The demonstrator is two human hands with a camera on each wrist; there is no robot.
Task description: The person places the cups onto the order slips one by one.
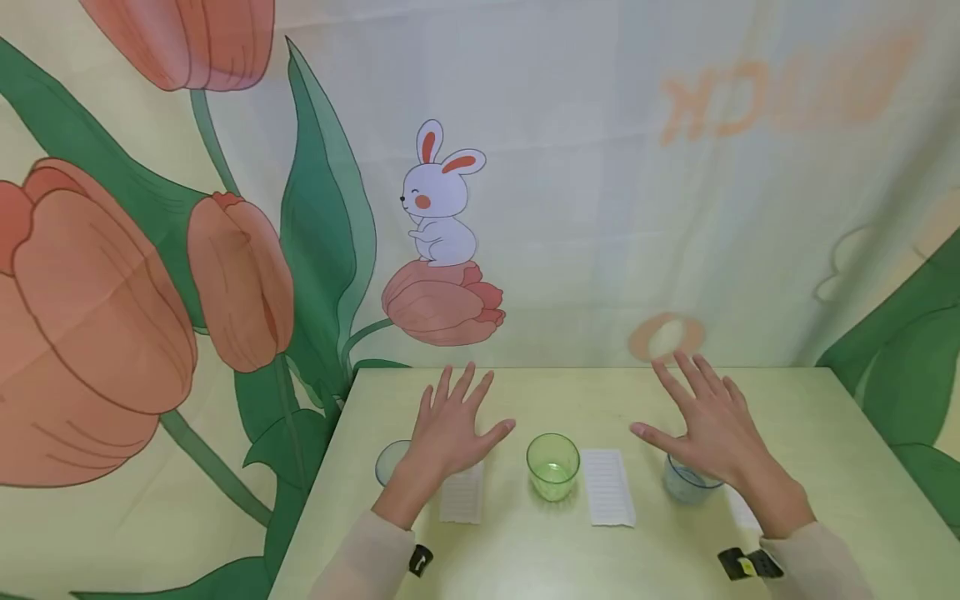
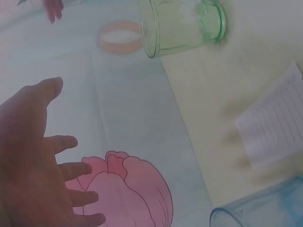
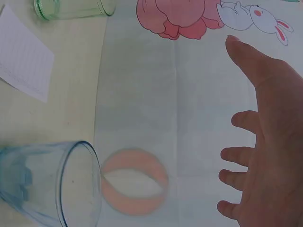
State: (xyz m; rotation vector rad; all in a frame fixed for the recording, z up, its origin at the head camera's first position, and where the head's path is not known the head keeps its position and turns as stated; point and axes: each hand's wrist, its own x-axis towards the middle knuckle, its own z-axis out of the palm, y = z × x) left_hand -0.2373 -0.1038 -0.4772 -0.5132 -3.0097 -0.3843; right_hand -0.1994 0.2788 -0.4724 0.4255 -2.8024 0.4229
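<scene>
Both hands hover above the table with fingers spread and nothing held. My left hand (image 1: 447, 429) is over a clear bluish glass (image 1: 392, 460) at the left and a strip of lined paper (image 1: 462, 497), partly covering both. A green glass (image 1: 553, 468) stands upright between the hands, touched by neither. My right hand (image 1: 712, 425) is above a blue glass (image 1: 686, 483), hiding part of its rim. A second lined paper (image 1: 609, 487) lies just right of the green glass. In the right wrist view the blue glass (image 3: 47, 182) is apart from the fingers.
A third piece of paper (image 1: 741, 508) shows partly beneath the right forearm. Behind the pale table (image 1: 555, 558) hangs a curtain (image 1: 570, 208) printed with tulips and a white rabbit. Dark bands sit near both sleeve cuffs.
</scene>
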